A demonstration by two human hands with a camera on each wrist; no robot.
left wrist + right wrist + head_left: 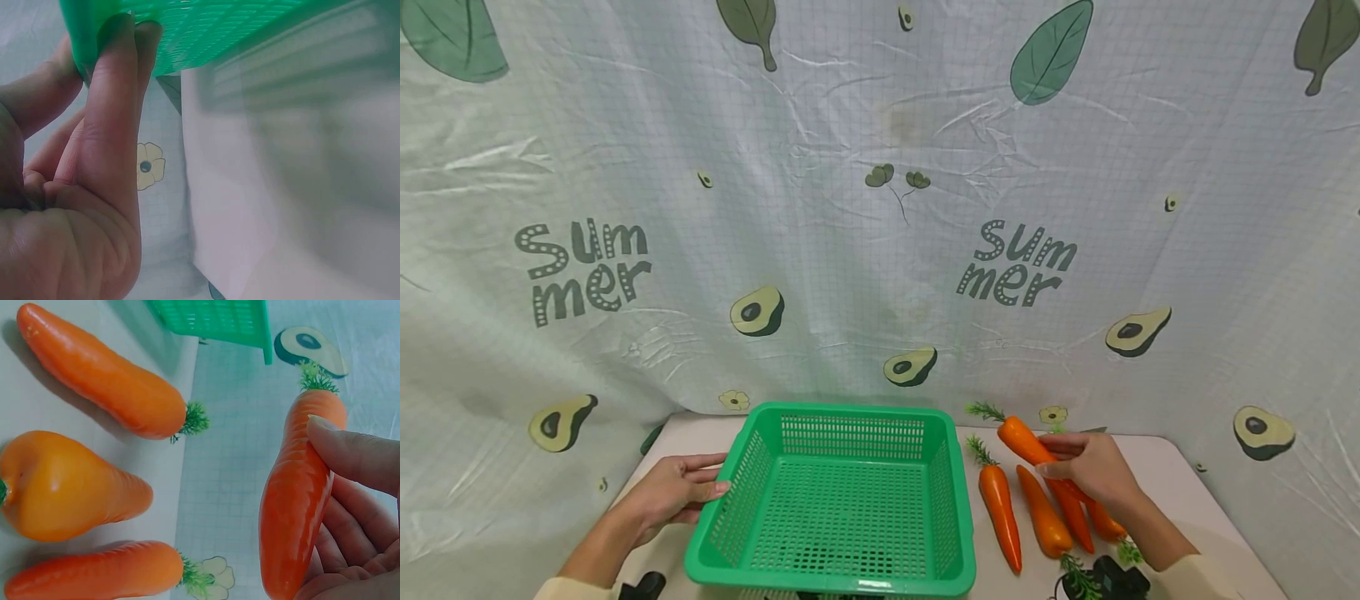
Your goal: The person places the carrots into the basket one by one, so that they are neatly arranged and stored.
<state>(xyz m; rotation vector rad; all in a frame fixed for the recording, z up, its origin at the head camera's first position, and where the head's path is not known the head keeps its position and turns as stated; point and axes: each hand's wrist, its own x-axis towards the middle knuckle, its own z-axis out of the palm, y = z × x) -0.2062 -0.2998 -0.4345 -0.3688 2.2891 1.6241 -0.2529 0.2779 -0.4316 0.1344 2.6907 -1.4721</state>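
My left hand (672, 493) pinches the left rim of a green plastic basket (700, 546), thumb on the outer edge and fingers beneath. From the left wrist view, the basket's perforated side (206, 28) is raised off the tabletop, above its shadow. My right hand (1096, 471) holds an orange toy carrot (1025, 439) between thumb and fingers, its leafy end pointing up and left. The same carrot (294, 506) appears lifted above the table in the right wrist view. Under and beside that hand lie several more carrots, among them a slim one (997, 508) and a thicker one (1042, 512).
The white tabletop (1157, 467) ends at a hanging sheet (850, 250) printed with avocados and leaves. Dark objects lie at the near edge, one at lower left (643, 586) and one at lower right (1116, 579).
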